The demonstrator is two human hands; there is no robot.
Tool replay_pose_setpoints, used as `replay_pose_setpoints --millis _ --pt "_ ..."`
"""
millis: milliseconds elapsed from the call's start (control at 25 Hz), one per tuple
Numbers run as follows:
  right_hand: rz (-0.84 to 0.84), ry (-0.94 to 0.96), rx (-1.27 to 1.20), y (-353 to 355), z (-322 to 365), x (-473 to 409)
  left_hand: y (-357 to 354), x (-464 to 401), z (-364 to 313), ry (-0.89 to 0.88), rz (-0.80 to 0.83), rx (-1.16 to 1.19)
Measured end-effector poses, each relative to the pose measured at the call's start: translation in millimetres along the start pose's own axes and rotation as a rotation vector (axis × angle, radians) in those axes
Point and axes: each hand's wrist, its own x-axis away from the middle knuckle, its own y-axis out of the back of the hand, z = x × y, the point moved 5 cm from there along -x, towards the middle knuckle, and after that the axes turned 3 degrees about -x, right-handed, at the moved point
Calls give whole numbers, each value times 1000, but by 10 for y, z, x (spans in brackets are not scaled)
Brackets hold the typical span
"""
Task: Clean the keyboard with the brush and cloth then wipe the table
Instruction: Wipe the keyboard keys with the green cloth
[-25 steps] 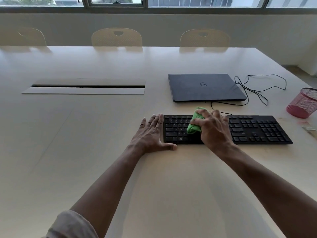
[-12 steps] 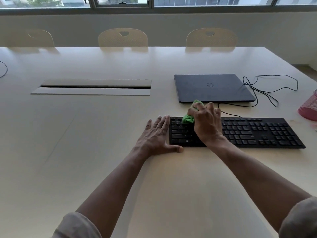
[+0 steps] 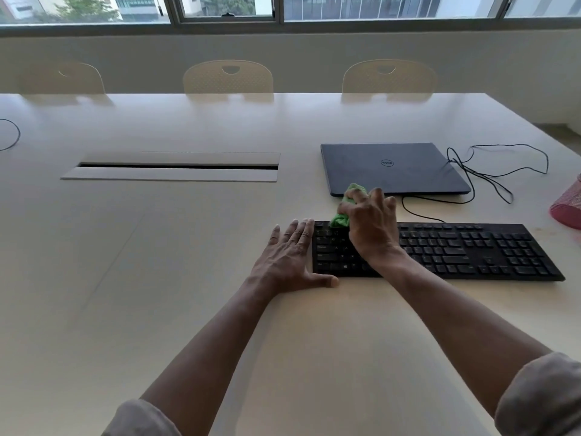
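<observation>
A black keyboard [image 3: 465,250] lies on the pale table [image 3: 157,278] in front of me. My right hand [image 3: 372,228] grips a bunched green cloth [image 3: 342,215] and holds it on the keyboard's upper left corner. My left hand [image 3: 289,262] lies flat on the table with straight fingers, touching the keyboard's left end, thumb along its front edge. No brush is in view.
A shut dark laptop [image 3: 390,168] lies just behind the keyboard, with a black cable [image 3: 490,177] looping to its right. A pink mesh basket [image 3: 569,209] sits at the right edge. A cable slot [image 3: 176,166] is set in the table at left. Chairs [image 3: 228,77] line the far side.
My right hand has slid the green cloth from the keyboard's middle-left keys up and left to its top left corner. The left hand has stayed flat at the keyboard's left end.
</observation>
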Motion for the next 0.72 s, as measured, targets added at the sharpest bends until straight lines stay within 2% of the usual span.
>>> replay_pose_setpoints --millis 200,400,720 --pt "-17 -139 1 75 -370 -12 -13 -7 11 -6 -3 -8" --pt "38 -37 -26 -5 17 -22 1 2 -9 3 7 8" --pt "111 64 -36 240 -72 268 7 7 -17 4 3 8"
